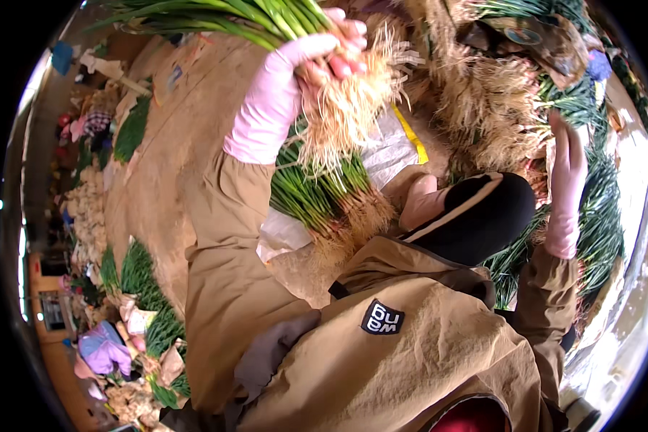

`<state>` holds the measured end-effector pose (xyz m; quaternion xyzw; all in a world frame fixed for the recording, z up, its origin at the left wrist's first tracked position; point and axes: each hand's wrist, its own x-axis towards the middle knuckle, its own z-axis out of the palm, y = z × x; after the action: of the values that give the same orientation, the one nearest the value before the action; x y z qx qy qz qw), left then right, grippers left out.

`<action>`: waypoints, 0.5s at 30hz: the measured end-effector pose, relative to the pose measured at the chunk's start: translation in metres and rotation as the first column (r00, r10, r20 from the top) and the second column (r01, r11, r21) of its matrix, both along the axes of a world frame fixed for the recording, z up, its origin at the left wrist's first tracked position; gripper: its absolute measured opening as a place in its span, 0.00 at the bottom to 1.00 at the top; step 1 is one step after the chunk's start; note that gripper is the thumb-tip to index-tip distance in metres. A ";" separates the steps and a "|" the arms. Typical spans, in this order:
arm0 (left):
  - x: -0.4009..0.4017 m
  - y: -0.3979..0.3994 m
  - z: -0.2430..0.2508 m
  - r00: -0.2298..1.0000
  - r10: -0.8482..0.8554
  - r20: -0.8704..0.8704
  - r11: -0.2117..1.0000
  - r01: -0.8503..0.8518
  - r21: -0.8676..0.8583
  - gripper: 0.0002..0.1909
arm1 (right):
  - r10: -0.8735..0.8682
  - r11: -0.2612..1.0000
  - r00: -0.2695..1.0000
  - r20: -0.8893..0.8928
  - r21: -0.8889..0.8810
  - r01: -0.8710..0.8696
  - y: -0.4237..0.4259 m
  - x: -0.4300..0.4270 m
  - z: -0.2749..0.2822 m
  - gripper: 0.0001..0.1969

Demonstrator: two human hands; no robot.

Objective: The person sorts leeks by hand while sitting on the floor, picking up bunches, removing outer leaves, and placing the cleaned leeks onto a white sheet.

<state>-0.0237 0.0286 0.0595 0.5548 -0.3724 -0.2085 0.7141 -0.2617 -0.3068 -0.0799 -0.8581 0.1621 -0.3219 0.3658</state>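
Note:
My left hand [316,62], in a thin pink glove, is raised in front of me and closed around a bunch of spring onions [259,24]. Their green leaves point left, and the pale, stringy roots [351,102] hang down on the right of the fist. Below it, tied-looking green bundles [316,189] lie on a white plastic sheet [391,143], roots towards me. Far to the right, my right hand [568,173], also gloved in pink, reaches out with straight fingers beside a heap of spring onions [602,210]. Its fingertips are near the leaves; no item shows in it.
Root-side-out onions are piled high [486,108] at the upper right, with a brown plastic bag [556,46] on top. My bent knee [480,216] rises between my arms. Across the earth-coloured floor [167,140], another person in purple [105,348] is among more green heaps [151,291].

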 end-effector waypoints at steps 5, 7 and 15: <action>-0.002 0.074 -0.095 0.916 0.091 -0.392 0.996 -0.089 0.023 0.17 | 0.835 0.517 0.526 -0.161 0.555 -0.651 0.188 0.204 0.059 0.46; 0.006 0.101 -0.154 0.875 0.087 -0.476 0.986 -0.008 0.165 0.14 | 0.932 0.247 0.351 -0.095 0.874 -0.419 0.249 0.242 -0.006 0.57; -0.064 0.151 -0.414 0.227 0.338 -0.913 0.932 0.056 0.358 0.12 | 0.808 0.534 0.233 -0.542 0.839 0.100 0.295 0.185 -0.252 0.31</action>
<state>-0.0877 0.1791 -0.3546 0.4458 0.2377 -0.4952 0.7068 -0.0765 -0.0117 -0.3315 -0.6524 0.2188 0.4264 0.5871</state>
